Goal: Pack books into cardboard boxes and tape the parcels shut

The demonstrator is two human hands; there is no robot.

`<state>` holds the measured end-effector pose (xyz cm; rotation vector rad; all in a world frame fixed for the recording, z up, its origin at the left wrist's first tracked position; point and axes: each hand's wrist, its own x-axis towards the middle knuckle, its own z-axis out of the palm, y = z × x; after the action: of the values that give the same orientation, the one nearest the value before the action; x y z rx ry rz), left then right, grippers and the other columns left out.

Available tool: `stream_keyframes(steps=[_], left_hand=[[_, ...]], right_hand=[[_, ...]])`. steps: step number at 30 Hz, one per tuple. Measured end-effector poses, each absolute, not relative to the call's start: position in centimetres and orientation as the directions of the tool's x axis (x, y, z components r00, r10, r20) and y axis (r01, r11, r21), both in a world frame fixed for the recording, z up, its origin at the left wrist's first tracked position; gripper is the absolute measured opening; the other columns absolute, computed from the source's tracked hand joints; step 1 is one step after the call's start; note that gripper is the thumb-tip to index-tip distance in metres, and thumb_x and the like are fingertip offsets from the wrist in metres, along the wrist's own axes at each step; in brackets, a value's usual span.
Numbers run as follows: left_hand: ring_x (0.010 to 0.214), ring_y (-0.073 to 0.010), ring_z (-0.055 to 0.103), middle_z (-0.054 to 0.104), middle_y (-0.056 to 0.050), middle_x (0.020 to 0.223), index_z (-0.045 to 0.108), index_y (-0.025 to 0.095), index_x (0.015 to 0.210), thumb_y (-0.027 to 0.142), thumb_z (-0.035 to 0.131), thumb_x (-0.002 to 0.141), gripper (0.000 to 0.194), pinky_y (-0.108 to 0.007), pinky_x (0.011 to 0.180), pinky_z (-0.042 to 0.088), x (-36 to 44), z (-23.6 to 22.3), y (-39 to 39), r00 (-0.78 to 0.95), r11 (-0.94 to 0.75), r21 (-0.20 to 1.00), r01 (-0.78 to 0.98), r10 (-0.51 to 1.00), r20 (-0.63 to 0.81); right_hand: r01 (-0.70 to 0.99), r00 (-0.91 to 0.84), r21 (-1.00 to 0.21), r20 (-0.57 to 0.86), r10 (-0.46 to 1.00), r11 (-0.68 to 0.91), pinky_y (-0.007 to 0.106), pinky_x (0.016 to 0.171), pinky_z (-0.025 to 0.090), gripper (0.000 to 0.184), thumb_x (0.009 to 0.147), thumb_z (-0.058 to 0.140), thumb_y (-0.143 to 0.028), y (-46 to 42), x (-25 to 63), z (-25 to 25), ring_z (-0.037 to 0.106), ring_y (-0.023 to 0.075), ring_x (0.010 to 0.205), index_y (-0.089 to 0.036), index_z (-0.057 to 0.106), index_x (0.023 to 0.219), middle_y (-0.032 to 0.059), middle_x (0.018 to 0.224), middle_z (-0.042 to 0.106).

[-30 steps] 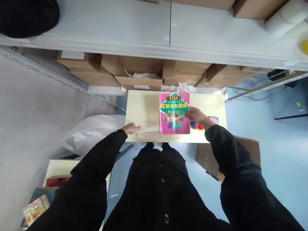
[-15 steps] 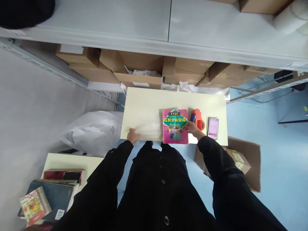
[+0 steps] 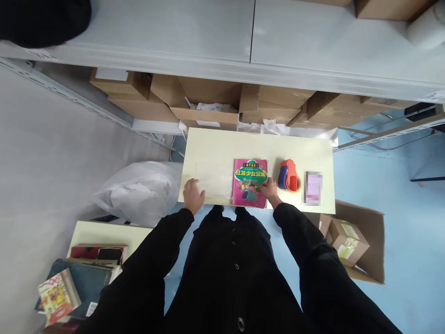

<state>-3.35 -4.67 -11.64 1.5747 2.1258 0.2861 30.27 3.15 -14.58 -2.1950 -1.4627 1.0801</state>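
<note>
A pink children's book (image 3: 251,197) lies cover up on the cream tabletop, its lower edge at the table's front. My right hand (image 3: 271,191) is closed on the book's right edge, fingers over the cover. To the book's left, a see-through plastic sheet (image 3: 215,178) lies flat, with faint edges. My left hand (image 3: 193,195) rests at the sheet's left side by the front edge, fingers apart and holding nothing visible. Right of the book stands a red and blue tape dispenser (image 3: 288,176) with a yellowish roll.
A blurred-out phone (image 3: 313,188) lies on the table's (image 3: 212,144) right end. Behind is a shelf (image 3: 194,55) with cardboard boxes (image 3: 205,116). A white plastic bag (image 3: 139,190) and stacked books (image 3: 79,283) are at left; an open carton (image 3: 373,241) stands at right.
The book has slid slightly left with my right hand, which now reaches further over its cover. My left hand has moved slightly up off the front edge, its fingers spreading.
</note>
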Motion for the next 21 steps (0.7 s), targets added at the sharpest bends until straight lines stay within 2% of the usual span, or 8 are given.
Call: stream_keyframes(steps=[2, 4, 6, 11, 15, 17, 21], left_hand=[[0.133, -0.0309, 0.038, 0.047, -0.019, 0.137, 0.049, 0.012, 0.126, 0.028, 0.053, 0.081, 0.047, -0.043, 0.11, 0.031, -0.9, -10.8, -4.7, 0.098, 0.056, 0.508, 0.86, 0.957, -0.272], [0.135, -0.0292, 0.037, 0.046, -0.016, 0.141, 0.05, 0.016, 0.129, 0.032, 0.054, 0.081, 0.051, -0.042, 0.112, 0.028, 1.8, -10.3, -5.0, 0.381, -0.142, 0.584, 0.799, 0.871, -0.31], [0.138, -0.0301, 0.032, 0.041, -0.014, 0.146, 0.046, 0.019, 0.135, 0.035, 0.056, 0.08, 0.058, -0.045, 0.113, 0.024, 4.0, -10.1, -5.3, 0.502, -0.227, 0.59, 0.775, 0.789, -0.355], [0.14, -0.0322, 0.027, 0.034, -0.018, 0.15, 0.038, 0.012, 0.141, 0.036, 0.059, 0.077, 0.072, -0.047, 0.111, 0.025, 5.3, -10.7, -6.0, 0.575, -0.304, 0.538, 0.787, 0.677, -0.459], [0.141, -0.0332, 0.025, 0.028, -0.017, 0.153, 0.034, 0.012, 0.144, 0.036, 0.06, 0.078, 0.075, -0.048, 0.11, 0.025, 4.7, -11.3, -6.3, 0.581, -0.33, 0.506, 0.797, 0.649, -0.492], [0.141, -0.0337, 0.023, 0.027, -0.017, 0.154, 0.033, 0.012, 0.144, 0.036, 0.059, 0.079, 0.075, -0.049, 0.11, 0.024, 4.6, -11.5, -6.5, 0.571, -0.326, 0.495, 0.805, 0.65, -0.501], [0.141, -0.0338, 0.023, 0.029, -0.015, 0.153, 0.034, 0.016, 0.144, 0.035, 0.059, 0.08, 0.072, -0.05, 0.11, 0.023, 4.6, -11.6, -6.6, 0.573, -0.322, 0.503, 0.802, 0.654, -0.495]], right_hand=[[0.655, 0.206, -0.621, -0.403, 0.892, -0.432, 0.033, 0.068, 0.046, 0.025, 0.064, 0.057, -0.029, 2.6, 30.0, -14.7, 0.051, 0.0197, 0.077, -0.024, 0.035, 0.073, -0.0007, 0.074, 0.049], [0.608, 0.21, -0.653, -0.416, 0.885, -0.452, 0.03, 0.064, 0.045, 0.025, 0.064, 0.057, -0.029, 2.1, 29.9, -14.7, 0.05, 0.0171, 0.072, -0.024, 0.035, 0.075, -0.0023, 0.073, 0.049], [0.538, 0.213, -0.689, -0.447, 0.869, -0.486, 0.029, 0.062, 0.044, 0.027, 0.063, 0.058, -0.029, 2.0, 29.8, -14.7, 0.05, 0.0159, 0.069, -0.024, 0.036, 0.076, -0.0035, 0.07, 0.049], [0.226, 0.131, -0.783, -0.566, 0.814, -0.58, 0.029, 0.061, 0.046, 0.035, 0.057, 0.065, -0.029, 2.2, 30.2, -14.4, 0.055, 0.0157, 0.069, -0.022, 0.042, 0.082, -0.0032, 0.074, 0.055], [-0.01, 0.026, -0.766, -0.642, 0.766, -0.642, 0.032, 0.065, 0.049, 0.04, 0.053, 0.07, -0.029, 2.3, 30.6, -13.7, 0.06, 0.0174, 0.07, -0.022, 0.045, 0.084, -0.0024, 0.075, 0.06], [-0.037, -0.019, -0.737, -0.675, 0.737, -0.675, 0.034, 0.066, 0.05, 0.042, 0.053, 0.072, -0.03, 2.3, 31.0, -13.3, 0.062, 0.0186, 0.07, -0.022, 0.047, 0.086, -0.0013, 0.075, 0.062], [0.041, -0.038, -0.725, -0.689, 0.724, -0.688, 0.033, 0.064, 0.049, 0.048, 0.052, 0.078, -0.033, 2.5, 31.8, -13.1, 0.064, 0.0199, 0.069, -0.02, 0.053, 0.091, 0.0015, 0.074, 0.066]])
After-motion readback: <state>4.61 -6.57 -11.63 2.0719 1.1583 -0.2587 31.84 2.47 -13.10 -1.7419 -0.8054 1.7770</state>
